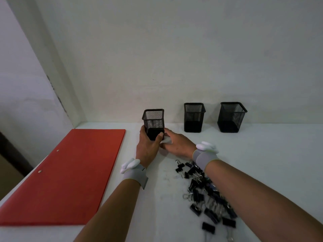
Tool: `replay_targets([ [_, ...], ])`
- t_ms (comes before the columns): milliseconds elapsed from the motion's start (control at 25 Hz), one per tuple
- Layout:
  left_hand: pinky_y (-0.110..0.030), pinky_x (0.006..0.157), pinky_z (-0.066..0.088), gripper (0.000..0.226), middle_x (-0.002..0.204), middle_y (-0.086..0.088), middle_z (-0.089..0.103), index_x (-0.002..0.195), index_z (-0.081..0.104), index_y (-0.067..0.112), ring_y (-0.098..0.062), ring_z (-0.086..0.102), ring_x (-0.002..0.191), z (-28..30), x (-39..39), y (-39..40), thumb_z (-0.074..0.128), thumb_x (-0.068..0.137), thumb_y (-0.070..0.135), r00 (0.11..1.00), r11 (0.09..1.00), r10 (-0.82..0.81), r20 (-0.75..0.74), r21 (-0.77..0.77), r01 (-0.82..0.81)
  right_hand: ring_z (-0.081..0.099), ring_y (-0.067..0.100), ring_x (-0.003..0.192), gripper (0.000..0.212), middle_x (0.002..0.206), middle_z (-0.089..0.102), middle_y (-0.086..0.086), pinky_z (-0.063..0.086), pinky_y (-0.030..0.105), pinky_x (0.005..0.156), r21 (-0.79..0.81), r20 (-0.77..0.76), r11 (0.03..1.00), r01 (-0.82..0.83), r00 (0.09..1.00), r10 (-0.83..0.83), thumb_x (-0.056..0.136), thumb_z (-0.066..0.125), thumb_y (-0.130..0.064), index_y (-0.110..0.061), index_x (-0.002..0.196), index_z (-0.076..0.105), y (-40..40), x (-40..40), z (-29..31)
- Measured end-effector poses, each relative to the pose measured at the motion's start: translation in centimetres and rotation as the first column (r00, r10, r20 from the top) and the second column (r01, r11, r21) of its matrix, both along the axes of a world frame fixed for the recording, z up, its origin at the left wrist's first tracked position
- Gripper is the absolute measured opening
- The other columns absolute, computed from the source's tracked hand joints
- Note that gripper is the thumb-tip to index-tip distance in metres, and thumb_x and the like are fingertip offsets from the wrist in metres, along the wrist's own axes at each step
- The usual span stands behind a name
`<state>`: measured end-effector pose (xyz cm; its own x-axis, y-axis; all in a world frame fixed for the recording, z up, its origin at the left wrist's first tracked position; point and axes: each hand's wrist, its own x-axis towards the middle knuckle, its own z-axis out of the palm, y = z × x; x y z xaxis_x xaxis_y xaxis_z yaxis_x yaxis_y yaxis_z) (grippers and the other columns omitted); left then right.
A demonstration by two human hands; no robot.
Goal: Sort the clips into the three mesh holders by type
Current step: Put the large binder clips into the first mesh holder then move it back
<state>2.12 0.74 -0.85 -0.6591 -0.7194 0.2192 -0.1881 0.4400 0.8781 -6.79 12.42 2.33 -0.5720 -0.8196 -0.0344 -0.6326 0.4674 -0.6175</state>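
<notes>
Nearest you, a heap of black binder clips (204,193) is lying on the white desk (272,163) under your right forearm, with a red folder (70,175) lying flat off to the left. Farther out, your left hand (148,145) is curling its fingers and thumb around the base of the left mesh holder (153,123), while your right hand (176,144) is resting beside it with fingers relaxed, gripping nothing. Beyond, the middle mesh holder (194,117) and right mesh holder (230,117) are standing upright against the wall (174,58).
</notes>
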Motion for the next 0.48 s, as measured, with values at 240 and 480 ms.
replay_targets([
  [240, -0.027, 0.093, 0.035, 0.071, 0.138, 0.001, 0.051, 0.144, 0.023, 0.026, -0.021, 0.054, 0.121, 0.4, 6.8, 5.4, 0.060, 0.088, 0.046, 0.999, 0.999, -0.044, -0.013, 0.028, 0.045, 0.033, 0.030, 0.140, 0.078, 0.150, 0.043, 0.005, 0.033, 0.043, 0.109, 0.141, -0.192, 0.990, -0.006, 0.981, 0.033, 0.081, 0.050, -0.059, -0.029, 0.149, 0.025, 5.6, 5.8, 0.7],
  [480, -0.037, 0.101, 0.041, 0.072, 0.139, -0.002, 0.050, 0.144, 0.023, 0.023, -0.020, 0.052, 0.123, -0.5, 12.3, 9.0, 0.060, 0.086, 0.045, 0.999, 0.999, -0.032, -0.039, 0.034, 0.033, 0.017, 0.025, 0.148, 0.074, 0.155, 0.035, 0.010, 0.018, 0.043, 0.117, 0.124, -0.296, 0.990, -0.074, 0.949, 0.108, 0.089, 0.052, -0.052, -0.024, 0.152, 0.023, 11.1, 12.0, 1.5],
])
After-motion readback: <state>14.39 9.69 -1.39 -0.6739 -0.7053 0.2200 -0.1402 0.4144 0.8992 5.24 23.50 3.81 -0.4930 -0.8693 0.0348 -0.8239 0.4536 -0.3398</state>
